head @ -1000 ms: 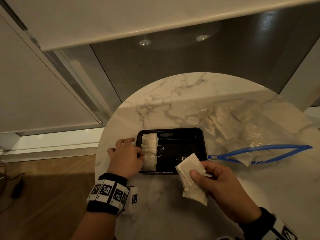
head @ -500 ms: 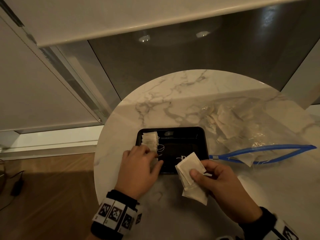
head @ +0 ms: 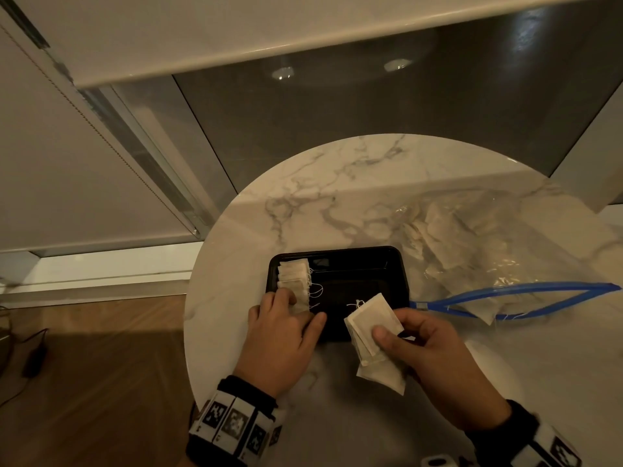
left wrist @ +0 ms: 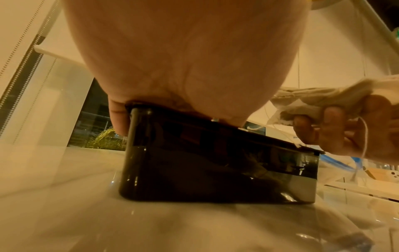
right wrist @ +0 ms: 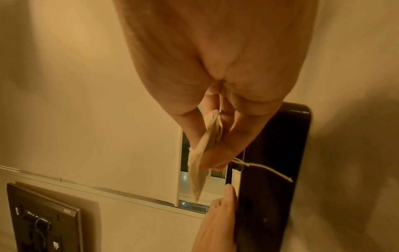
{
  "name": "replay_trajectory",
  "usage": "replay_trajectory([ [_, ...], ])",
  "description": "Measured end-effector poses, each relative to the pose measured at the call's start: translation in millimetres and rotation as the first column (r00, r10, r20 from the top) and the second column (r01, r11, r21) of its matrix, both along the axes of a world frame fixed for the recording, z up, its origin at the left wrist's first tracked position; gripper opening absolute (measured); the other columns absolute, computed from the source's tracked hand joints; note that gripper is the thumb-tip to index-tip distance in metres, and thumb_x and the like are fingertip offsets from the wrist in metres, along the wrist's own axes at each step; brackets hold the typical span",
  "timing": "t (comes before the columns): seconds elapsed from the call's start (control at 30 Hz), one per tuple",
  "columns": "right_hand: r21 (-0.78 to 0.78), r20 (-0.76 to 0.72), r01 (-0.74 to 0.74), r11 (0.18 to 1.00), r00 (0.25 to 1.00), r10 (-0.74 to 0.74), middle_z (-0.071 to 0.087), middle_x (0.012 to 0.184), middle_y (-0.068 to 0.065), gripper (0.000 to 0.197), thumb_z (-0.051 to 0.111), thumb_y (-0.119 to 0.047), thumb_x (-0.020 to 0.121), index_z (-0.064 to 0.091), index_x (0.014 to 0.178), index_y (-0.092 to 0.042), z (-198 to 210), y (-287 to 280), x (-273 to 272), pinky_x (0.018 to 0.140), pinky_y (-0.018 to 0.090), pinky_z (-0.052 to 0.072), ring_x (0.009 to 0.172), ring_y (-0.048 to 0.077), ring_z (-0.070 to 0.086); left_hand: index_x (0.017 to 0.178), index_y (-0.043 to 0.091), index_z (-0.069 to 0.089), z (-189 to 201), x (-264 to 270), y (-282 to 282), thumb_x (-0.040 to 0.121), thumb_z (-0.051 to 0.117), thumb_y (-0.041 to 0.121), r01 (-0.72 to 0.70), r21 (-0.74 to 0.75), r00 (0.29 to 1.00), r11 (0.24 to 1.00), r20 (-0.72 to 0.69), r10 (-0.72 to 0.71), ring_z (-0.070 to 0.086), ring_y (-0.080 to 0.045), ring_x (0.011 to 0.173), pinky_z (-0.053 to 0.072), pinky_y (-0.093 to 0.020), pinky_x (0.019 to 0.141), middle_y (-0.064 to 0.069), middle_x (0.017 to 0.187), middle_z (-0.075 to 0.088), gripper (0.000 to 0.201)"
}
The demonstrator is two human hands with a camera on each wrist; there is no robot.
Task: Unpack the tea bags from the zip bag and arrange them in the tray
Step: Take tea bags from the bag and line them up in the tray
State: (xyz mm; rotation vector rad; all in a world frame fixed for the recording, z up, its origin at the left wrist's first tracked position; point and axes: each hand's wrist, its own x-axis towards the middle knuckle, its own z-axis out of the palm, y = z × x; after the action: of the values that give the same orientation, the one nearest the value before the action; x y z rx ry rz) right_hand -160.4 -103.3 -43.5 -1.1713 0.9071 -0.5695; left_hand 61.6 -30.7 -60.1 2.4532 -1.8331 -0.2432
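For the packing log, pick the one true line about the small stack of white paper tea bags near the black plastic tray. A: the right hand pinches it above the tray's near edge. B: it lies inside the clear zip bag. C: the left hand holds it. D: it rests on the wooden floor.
A: the right hand pinches the small stack of white paper tea bags over the near edge of the black plastic tray.

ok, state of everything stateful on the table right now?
zip bag: open, lying flat, tea bags still inside
tray: upright on the table, a row of tea bags along its left end, the rest bare
left hand: resting on the tray's near-left corner, fingers on the row
right hand: pinching a small stack of tea bags over the tray's near edge
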Motion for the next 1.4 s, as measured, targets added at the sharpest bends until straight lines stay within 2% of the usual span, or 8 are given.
replay_trajectory([
  [0.17,-0.010,0.003,0.007,1.000,1.000,-0.007,0.076,0.099,0.002,0.032,0.069,-0.030,0.077,0.072,0.105,-0.015,-1,0,-1,0.083,0.049,0.060,0.091,0.021,0.073,0.096,0.040,0.074,0,1,2,0.097,0.020,0.064,-0.013,-0.067,1.000,0.998,0.024,0.014,0.032,-0.011,0.127,0.018,-0.050,0.107,0.014,0.126,0.044,0.058],
  [0.4,0.010,0.073,0.044,0.999,0.996,-0.045,0.074,0.102,0.008,0.030,0.067,-0.025,0.082,0.071,0.109,-0.013,-1,4,-2,0.084,0.052,0.058,0.096,0.028,0.071,0.098,0.024,0.074,15,-4,8,0.099,0.048,0.041,-0.085,-0.505,0.952,0.859,-0.295,-0.079,0.054,-0.004,0.099,0.037,-0.024,0.089,0.013,0.100,0.058,0.031],
  [0.5,-0.013,0.081,0.088,0.996,0.993,-0.087,0.074,0.105,0.006,0.032,0.066,-0.027,0.084,0.069,0.113,-0.015,0,8,-1,0.086,0.053,0.058,0.099,0.027,0.070,0.095,0.022,0.073,31,-22,14,0.099,0.052,0.051,-0.256,-0.383,0.726,0.887,-0.682,-0.085,0.065,-0.014,0.080,0.053,-0.025,0.071,0.006,0.082,0.067,0.036],
  [0.63,-0.110,0.116,0.140,0.984,0.985,-0.127,0.075,0.101,0.007,0.029,0.067,-0.025,0.082,0.070,0.109,-0.013,10,16,4,0.083,0.049,0.059,0.093,0.026,0.072,0.108,0.017,0.071,46,-57,18,0.083,0.062,0.052,-0.297,0.057,0.199,0.953,-0.973,0.121,0.073,-0.022,0.085,0.061,-0.037,0.075,0.000,0.092,0.075,0.044],
  [0.73,-0.225,0.103,0.142,0.964,0.987,-0.122,0.077,0.094,0.004,0.024,0.069,-0.024,0.080,0.073,0.102,-0.015,17,24,5,0.079,0.040,0.060,0.087,0.020,0.073,0.116,0.012,0.068,46,-77,21,0.092,0.065,0.034,-0.308,0.077,0.066,0.948,-0.993,0.102,0.074,-0.027,0.095,0.063,-0.043,0.077,-0.010,0.104,0.075,0.032],
  [1.0,-0.310,0.063,0.082,0.947,0.996,-0.066,0.075,0.089,0.001,0.026,0.060,-0.032,0.086,0.076,0.104,-0.021,25,36,-2,0.066,0.023,0.055,0.082,0.013,0.070,0.120,0.014,0.065,41,-84,32,0.100,0.057,0.022,-0.404,-0.013,0.048,0.915,-0.999,0.007,0.074,-0.024,0.097,0.063,-0.040,0.073,-0.009,0.105,0.076,0.022],
  [1.17,-0.390,-0.073,-0.016,0.921,0.997,-0.014,0.075,0.088,-0.011,0.020,0.061,-0.016,0.094,0.075,0.103,-0.028,25,41,5,0.066,0.018,0.052,0.083,0.003,0.068,0.122,0.023,0.065,35,-81,39,0.098,0.060,0.021,-0.465,-0.053,0.021,0.884,-0.999,-0.048,0.073,-0.021,0.100,0.060,-0.034,0.068,-0.004,0.110,0.075,0.024],
  [1.4,-0.412,-0.073,0.038,0.911,0.995,-0.074,0.076,0.091,-0.010,0.019,0.065,-0.010,0.092,0.076,0.100,-0.024,33,38,17,0.068,0.018,0.054,0.084,0.006,0.070,0.122,0.019,0.066,15,-63,45,0.097,0.062,0.024,-0.578,-0.103,0.072,0.810,-0.995,-0.075,0.069,-0.021,0.109,0.056,-0.042,0.095,-0.003,0.114,0.074,0.026],
])
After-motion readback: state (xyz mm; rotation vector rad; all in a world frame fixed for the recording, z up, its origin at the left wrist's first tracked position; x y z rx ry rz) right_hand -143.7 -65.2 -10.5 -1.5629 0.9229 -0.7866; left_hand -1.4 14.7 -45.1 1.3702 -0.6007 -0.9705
